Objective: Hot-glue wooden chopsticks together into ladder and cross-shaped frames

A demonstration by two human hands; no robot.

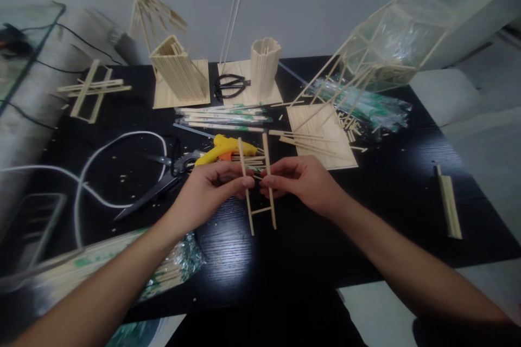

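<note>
Between my hands is a small wooden stick frame (260, 210), two long sticks joined by a short crosspiece near the lower end. My left hand (215, 184) pinches the left long stick between thumb and fingers. The right long stick is gripped by my right hand (299, 181) at about the same height. Just beyond lies a yellow glue gun (223, 147) with an orange trigger, partly hidden by my left hand and the frame. Scissors (158, 187) with dark blades rest left of my left hand.
On the black table (293, 260) stand a stick box (179, 73) and a round stick holder (265, 68) on wooden bases. Wrapped sticks (223, 115) lie before them. A white cord (79, 190) loops at left. A tall stick structure (366, 59) leans at right.
</note>
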